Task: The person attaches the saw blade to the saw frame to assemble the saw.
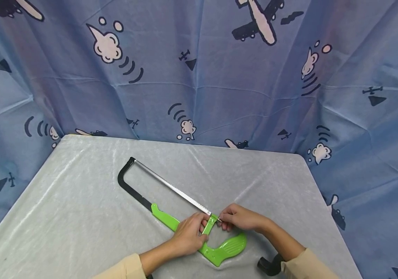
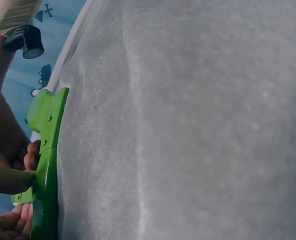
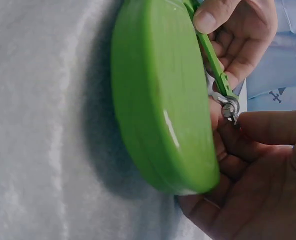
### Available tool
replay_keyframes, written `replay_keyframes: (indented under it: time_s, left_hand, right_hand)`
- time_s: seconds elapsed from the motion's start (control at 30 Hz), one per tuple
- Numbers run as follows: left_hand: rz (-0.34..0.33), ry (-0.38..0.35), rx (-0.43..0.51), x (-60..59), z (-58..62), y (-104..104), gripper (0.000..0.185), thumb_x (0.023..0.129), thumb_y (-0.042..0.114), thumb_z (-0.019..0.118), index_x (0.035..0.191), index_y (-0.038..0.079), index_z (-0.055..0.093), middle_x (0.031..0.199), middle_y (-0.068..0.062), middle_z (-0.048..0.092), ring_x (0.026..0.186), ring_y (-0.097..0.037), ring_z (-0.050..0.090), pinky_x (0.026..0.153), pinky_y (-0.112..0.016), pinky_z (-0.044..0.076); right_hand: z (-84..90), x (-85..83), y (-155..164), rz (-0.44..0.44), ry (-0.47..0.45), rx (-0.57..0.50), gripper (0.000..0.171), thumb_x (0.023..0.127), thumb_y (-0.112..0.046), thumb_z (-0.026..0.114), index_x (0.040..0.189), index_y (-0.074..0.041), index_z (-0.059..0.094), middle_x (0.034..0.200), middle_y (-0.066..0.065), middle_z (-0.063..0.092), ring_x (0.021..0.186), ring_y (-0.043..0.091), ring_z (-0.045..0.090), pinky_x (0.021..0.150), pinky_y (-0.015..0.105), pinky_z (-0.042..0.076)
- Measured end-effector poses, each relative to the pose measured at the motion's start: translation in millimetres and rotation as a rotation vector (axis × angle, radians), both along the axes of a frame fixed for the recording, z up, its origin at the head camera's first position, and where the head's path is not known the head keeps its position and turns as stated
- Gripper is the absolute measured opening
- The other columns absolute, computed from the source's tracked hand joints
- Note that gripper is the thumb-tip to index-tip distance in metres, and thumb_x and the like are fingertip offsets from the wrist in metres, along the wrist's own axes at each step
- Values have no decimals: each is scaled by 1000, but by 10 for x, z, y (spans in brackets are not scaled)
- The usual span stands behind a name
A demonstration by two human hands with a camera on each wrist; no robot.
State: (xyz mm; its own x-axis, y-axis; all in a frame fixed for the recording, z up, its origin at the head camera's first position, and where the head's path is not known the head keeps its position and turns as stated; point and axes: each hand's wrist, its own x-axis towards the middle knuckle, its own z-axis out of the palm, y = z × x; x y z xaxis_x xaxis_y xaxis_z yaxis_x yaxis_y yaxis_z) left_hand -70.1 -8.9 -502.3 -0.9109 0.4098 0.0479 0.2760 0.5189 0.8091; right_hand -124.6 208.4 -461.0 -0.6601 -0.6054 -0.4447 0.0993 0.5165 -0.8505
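A hacksaw with a green handle (image 1: 231,246) and a black front frame (image 1: 132,191) lies on the table, its silver blade (image 1: 174,188) facing the far side. My left hand (image 1: 189,234) grips the green arm at the handle end, thumb on the near side. Just beyond that arm, my right hand (image 1: 242,217) pinches a small metal wing nut (image 3: 230,109) at the blade's rear end. The right wrist view shows thumb and fingers at this nut, below the left hand (image 3: 248,40). In the left wrist view, the green frame (image 2: 47,175) stands along the left side.
Pale grey cloth covers the table (image 1: 73,209). A blue curtain (image 1: 164,50) printed with planes hangs behind its back edge. Near the right sleeve (image 1: 307,265) is a black wrist device (image 1: 270,265).
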Motion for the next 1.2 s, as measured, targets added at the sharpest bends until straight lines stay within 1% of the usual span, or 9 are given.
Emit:
replay_keyframes:
  time_s: [0.33, 0.53, 0.63, 0.67, 0.73, 0.87, 0.97, 1.1, 1.2]
  left_hand:
    - [1, 0, -3, -8, -9, 7, 43, 73, 5, 77, 113, 10, 63, 92, 10, 55, 80, -1, 51, 71, -21, 42]
    - [3, 2, 0, -10, -7, 6, 44, 73, 6, 77, 114, 10, 63, 92, 11, 55, 80, 0, 51, 71, -22, 43]
    - [4, 1, -2, -9, -14, 7, 44, 73, 5, 77, 114, 10, 63, 92, 11, 54, 80, 0, 51, 71, -21, 42]
    - [5, 1, -4, -8, -16, 7, 44, 73, 5, 77, 114, 10, 63, 91, 11, 54, 80, 0, 51, 71, -21, 42]
    - [5, 2, -7, -7, -21, 9, 44, 73, 6, 77, 114, 11, 63, 91, 12, 54, 80, 0, 51, 71, -21, 42]
    - [3, 7, -12, -9, -29, 12, 44, 73, 6, 77, 114, 11, 63, 91, 12, 54, 79, 1, 50, 70, -21, 42]
    - [1, 13, -17, -13, -37, 12, 44, 73, 7, 77, 114, 11, 63, 91, 12, 53, 79, 1, 50, 70, -21, 42]
    - [-1, 24, -22, -16, -40, 12, 45, 73, 7, 77, 115, 10, 63, 91, 12, 53, 79, 1, 50, 70, -21, 42]
    - [-1, 31, -21, -13, -39, 7, 45, 73, 7, 77, 115, 10, 63, 91, 12, 54, 79, 2, 50, 70, -21, 42]
  right_hand:
    - [11, 24, -29, -99, -209, -23, 32, 103, -11, 41, 86, 6, 63, 69, 2, 61, 57, 8, 58, 53, 21, 47]
    - [9, 21, -48, -113, -204, 10, 32, 103, -12, 42, 85, 3, 63, 68, 0, 61, 57, 7, 56, 53, 21, 46]
    - [8, 37, -65, -111, -153, 17, 32, 103, -12, 42, 83, 4, 62, 67, 1, 59, 56, 8, 55, 52, 22, 45]
    - [12, 45, -73, -104, -112, 22, 32, 103, -11, 42, 83, 5, 61, 67, 1, 58, 56, 9, 54, 52, 22, 44]
    - [24, 69, -86, -76, 47, 63, 27, 101, -12, 46, 84, 3, 62, 68, 0, 57, 57, 8, 52, 52, 23, 43]
    - [63, 131, -121, -26, 491, 255, 13, 93, -18, 63, 88, -6, 62, 69, -6, 53, 59, 5, 46, 53, 25, 40]
    - [75, 186, -157, -3, 768, 407, 22, 81, -28, 77, 84, -13, 61, 67, -10, 49, 58, 4, 43, 53, 26, 39]
    - [56, 251, -193, 39, 1031, 527, 37, 69, -37, 85, 76, -16, 56, 67, -10, 46, 56, 7, 42, 50, 29, 38]
    - [32, 280, -213, 59, 1144, 558, 39, 66, -37, 86, 72, -17, 52, 66, -10, 44, 54, 10, 43, 48, 31, 37]
